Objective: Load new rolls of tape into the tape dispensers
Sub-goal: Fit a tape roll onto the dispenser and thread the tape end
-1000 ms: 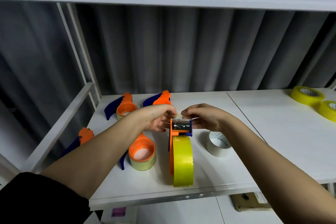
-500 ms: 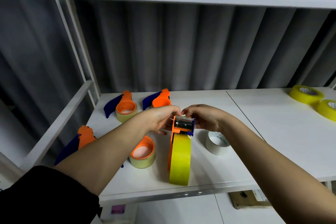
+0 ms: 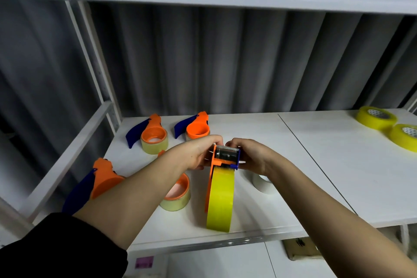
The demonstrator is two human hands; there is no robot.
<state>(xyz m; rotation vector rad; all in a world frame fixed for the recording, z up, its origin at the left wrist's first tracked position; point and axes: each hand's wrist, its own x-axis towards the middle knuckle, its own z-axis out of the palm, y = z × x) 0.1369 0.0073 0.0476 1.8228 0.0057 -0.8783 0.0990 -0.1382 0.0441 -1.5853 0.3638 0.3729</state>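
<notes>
An orange tape dispenser [image 3: 222,160] with a yellow tape roll [image 3: 220,201] on it stands on edge at the middle of the white shelf [image 3: 282,153]. Its roller and toothed blade face up. My left hand [image 3: 198,151] grips the dispenser's head from the left. My right hand [image 3: 250,156] grips the same head from the right, fingertips by the blade. Whether a tape end is between my fingers is hidden.
Two orange-and-blue dispensers [image 3: 151,133] [image 3: 195,127] lie at the back left, another [image 3: 97,180] at the front left, one [image 3: 178,192] under my left forearm. A white empty core [image 3: 261,184] lies behind my right wrist. Two yellow rolls [image 3: 375,117] [image 3: 405,136] sit far right.
Both hands have stayed on the dispenser's head. The dispenser has tilted slightly, its head shifted a little right and toward me.
</notes>
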